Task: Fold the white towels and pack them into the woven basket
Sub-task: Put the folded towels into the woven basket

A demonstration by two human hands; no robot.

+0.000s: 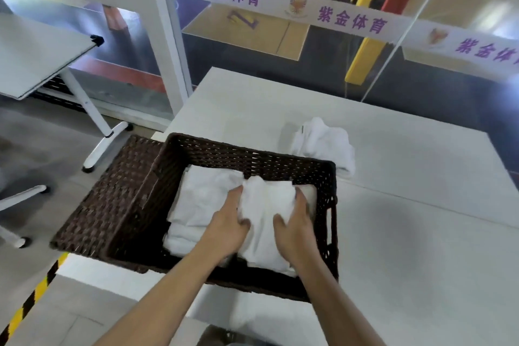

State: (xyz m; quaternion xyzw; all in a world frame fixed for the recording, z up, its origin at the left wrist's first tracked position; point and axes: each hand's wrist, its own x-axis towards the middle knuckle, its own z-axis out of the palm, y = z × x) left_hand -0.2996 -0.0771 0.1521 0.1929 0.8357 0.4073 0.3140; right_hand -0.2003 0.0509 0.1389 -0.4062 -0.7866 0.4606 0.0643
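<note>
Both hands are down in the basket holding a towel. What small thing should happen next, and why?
Probably settle the folded towel flat into the right half of the woven basket and let go: the left hand and right hand both grip it beside the stack, and a crumpled towel waits on the table.

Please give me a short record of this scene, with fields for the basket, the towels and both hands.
basket: dark woven, on the white table, lid open to its left
stacked towels: folded, in the basket's left part
folded towel: in the basket's right part, gripped by left hand and right hand
crumpled towel: on the table behind the basket
</note>
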